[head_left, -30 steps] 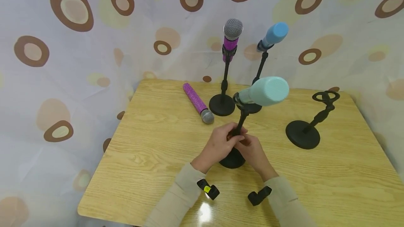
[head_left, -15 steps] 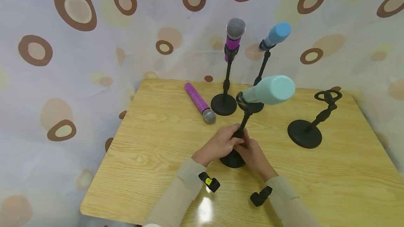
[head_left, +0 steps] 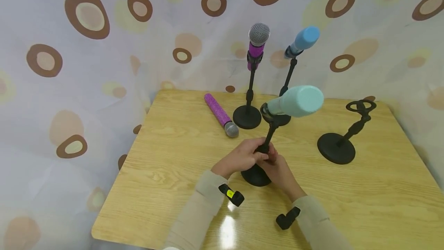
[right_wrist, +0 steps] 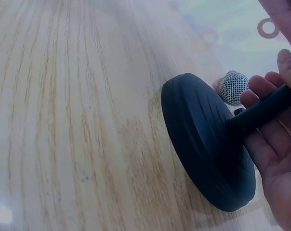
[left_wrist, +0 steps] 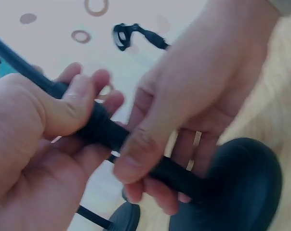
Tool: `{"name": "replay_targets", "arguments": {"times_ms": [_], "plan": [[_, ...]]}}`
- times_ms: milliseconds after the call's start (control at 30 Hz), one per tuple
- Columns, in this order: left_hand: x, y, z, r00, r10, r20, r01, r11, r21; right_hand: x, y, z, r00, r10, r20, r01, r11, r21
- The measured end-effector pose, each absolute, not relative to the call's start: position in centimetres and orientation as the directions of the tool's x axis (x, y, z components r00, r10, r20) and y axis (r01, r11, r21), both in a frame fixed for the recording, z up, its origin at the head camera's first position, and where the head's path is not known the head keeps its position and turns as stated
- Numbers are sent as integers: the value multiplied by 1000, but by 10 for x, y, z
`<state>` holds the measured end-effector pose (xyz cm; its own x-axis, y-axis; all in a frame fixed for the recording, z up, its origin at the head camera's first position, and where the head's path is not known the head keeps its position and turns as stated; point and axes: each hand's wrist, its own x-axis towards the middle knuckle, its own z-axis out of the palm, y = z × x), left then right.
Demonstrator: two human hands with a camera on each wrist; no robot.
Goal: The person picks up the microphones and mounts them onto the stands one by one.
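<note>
A mint-green capped microphone [head_left: 298, 101] sits tilted in the clip of a black desk stand [head_left: 272, 131], whose round base [head_left: 256, 176] is low between my arms. My left hand [head_left: 243, 156] grips the pole at its thicker collar [left_wrist: 95, 122], thumb along one side. Just below, my right hand [head_left: 280, 171] holds the lower pole, with the thumb [left_wrist: 138, 154] across it in the left wrist view. The right wrist view shows the right fingers [right_wrist: 268, 139] curled round the pole above the base. My hands partly hide the pole in the head view.
A purple glitter microphone [head_left: 220, 114] lies on the wooden table [head_left: 163, 157]. Behind stand a purple microphone [head_left: 256, 47] and a blue-capped one [head_left: 305, 38], each on a stand. On the right is a stand with a bare clip [head_left: 341, 144]. A patterned curtain [head_left: 138, 57] backs the table.
My left wrist has come up slightly and the mint-green microphone has swung a little to the right. Both hands keep hold of the stand. The head view has shifted slightly.
</note>
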<state>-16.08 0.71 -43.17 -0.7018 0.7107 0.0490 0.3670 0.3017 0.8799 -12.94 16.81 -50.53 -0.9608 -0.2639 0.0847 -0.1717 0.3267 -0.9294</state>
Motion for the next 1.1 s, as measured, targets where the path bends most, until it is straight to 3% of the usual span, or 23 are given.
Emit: {"name": "replay_targets", "arguments": {"times_ms": [233,633,767,1100], "plan": [[-162,8,-413,-664,747,7,329,284,901,-133,170,-506,-971,-232,52,-128,327,-936],[-154,23,-457,-798,594,104,287,223,932,-132,171,-507,-982,-187,22,-100,420,-902],[-148,24,-452,-817,570,89,285,264,921,-131,171,-509,-982,-189,24,-104,427,-898],[-139,23,-416,-840,493,228,357,184,916,-126,164,-494,-963,-243,114,-204,389,-898]]}}
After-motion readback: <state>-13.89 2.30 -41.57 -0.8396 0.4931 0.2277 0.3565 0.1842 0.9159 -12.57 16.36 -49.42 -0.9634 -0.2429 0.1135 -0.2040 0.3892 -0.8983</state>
